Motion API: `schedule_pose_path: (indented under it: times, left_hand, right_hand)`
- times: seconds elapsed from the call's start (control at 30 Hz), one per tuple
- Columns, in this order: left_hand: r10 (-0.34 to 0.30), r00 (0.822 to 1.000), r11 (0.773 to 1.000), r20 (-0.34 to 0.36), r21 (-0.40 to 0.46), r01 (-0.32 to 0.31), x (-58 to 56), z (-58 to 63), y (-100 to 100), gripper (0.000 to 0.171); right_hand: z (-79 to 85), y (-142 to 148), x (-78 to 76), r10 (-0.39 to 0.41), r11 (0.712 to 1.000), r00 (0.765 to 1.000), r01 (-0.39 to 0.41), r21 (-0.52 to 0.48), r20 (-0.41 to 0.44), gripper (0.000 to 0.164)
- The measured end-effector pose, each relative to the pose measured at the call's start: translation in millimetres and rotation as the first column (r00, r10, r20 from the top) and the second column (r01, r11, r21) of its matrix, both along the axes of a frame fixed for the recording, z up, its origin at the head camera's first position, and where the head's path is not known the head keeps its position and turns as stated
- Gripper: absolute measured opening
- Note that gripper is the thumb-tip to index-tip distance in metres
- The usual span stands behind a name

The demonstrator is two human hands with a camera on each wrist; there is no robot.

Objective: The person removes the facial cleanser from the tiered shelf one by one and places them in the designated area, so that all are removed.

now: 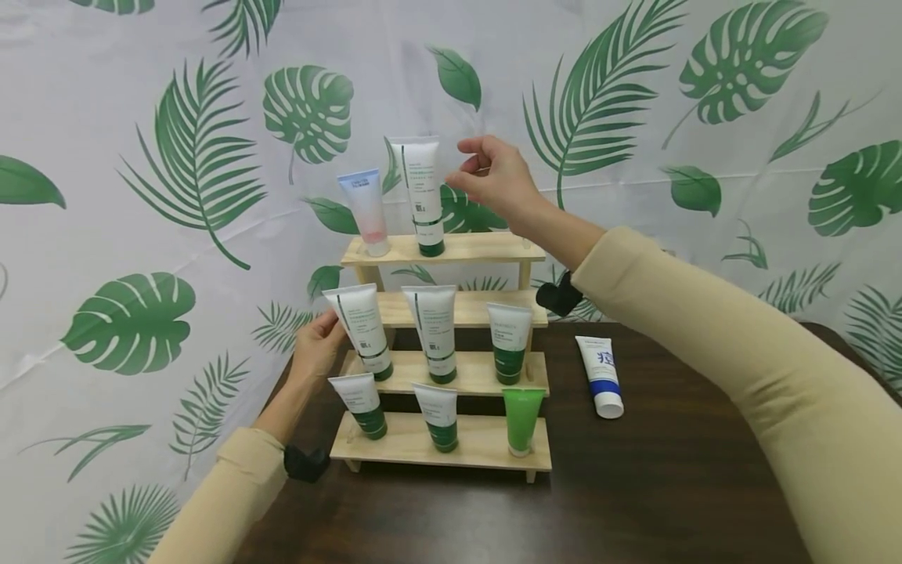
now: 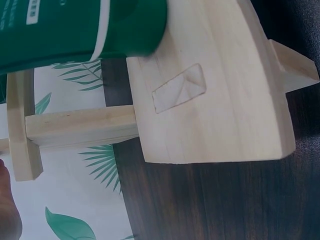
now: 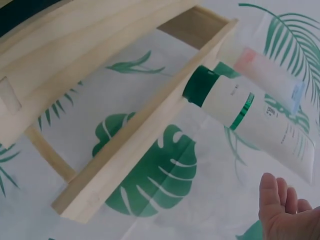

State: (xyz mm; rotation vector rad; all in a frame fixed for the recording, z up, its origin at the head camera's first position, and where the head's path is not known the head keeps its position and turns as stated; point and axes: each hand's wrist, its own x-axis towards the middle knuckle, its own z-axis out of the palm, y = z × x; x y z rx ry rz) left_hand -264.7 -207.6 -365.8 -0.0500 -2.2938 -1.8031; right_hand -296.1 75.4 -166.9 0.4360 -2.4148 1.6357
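Note:
In the head view, my right hand [image 1: 493,176] is raised just right of a tall white squeeze tube [image 1: 421,184] with a dark green cap on the top shelf. Its fingers bend loosely, thumb apart, nothing between them; the right wrist view shows the fingertips [image 3: 269,187] near the tube's crimped end. Left of that tube stands a blue-and-pink tube [image 1: 366,210]. My left hand [image 1: 315,348] is at the left side of the tiered wooden stand [image 1: 440,450], its fingertips hidden behind another white tube [image 1: 361,325]. Only a bit of that hand shows in the left wrist view.
Lower tiers hold more white-and-green tubes [image 1: 433,333] and a bright green tube [image 1: 521,419]. On the dark wooden table [image 1: 676,486], a white-and-blue tube [image 1: 600,376] lies right of the stand. A leaf-patterned cloth [image 1: 232,329] hangs behind.

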Motion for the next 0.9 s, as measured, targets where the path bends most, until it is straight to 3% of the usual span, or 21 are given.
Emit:
schedule_pose_path:
  times: [0.53,0.9]
  left_hand:
    - [-0.001,0.999,1.0,-0.036,0.014,0.002,-0.3,-4.4,-2.2,0.041]
    - [0.012,0.999,0.999,-0.041,0.033,-0.011,-1.4,-4.0,-1.5,0.039]
  right_hand:
    - [4.2,-26.0,-22.8,0.005,0.999,0.999,-0.006,0.046,0.033,0.05]
    - [3.9,-34.3,-30.6,0.031,0.997,0.999,-0.033,0.067,0.033,0.034]
